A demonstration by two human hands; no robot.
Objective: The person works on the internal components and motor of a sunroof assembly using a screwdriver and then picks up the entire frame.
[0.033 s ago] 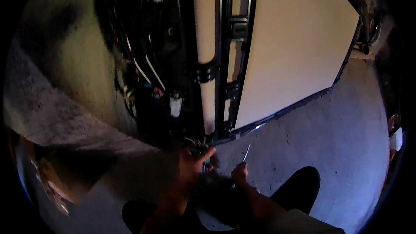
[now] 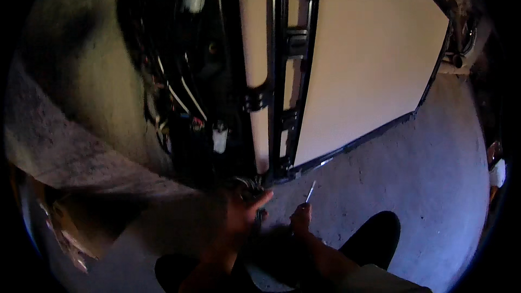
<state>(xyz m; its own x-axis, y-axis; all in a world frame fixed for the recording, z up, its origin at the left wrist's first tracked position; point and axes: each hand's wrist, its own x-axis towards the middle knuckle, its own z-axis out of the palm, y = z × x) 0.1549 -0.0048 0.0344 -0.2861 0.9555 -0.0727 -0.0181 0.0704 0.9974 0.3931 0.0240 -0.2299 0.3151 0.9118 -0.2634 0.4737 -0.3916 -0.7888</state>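
My right hand (image 2: 302, 218) is closed around a screwdriver-like tool, whose thin bright shaft (image 2: 311, 191) points up and away; its handle is hidden in my fist. My left hand (image 2: 241, 212) is at the lower end of a dark car body section, close by a bundle of thin wires (image 2: 244, 181). One of its fingers sticks out to the right, while the others look curled around a small dark piece, too dim to make out. Between my forearms lies a dark shape that I cannot name.
A large pale panel with a dark edge (image 2: 374, 70) stands right of the black frame bars (image 2: 277, 49). Cables and a white plastic part (image 2: 219, 138) show in the dark area to the left. Below is grey concrete floor (image 2: 439, 184); a cardboard box (image 2: 81, 222) sits at left.
The view has shifted slightly, so the frame parts sit a little lower. My left hand has moved slightly; the greenish bit beside it is less visible. My right hand still holds the tool.
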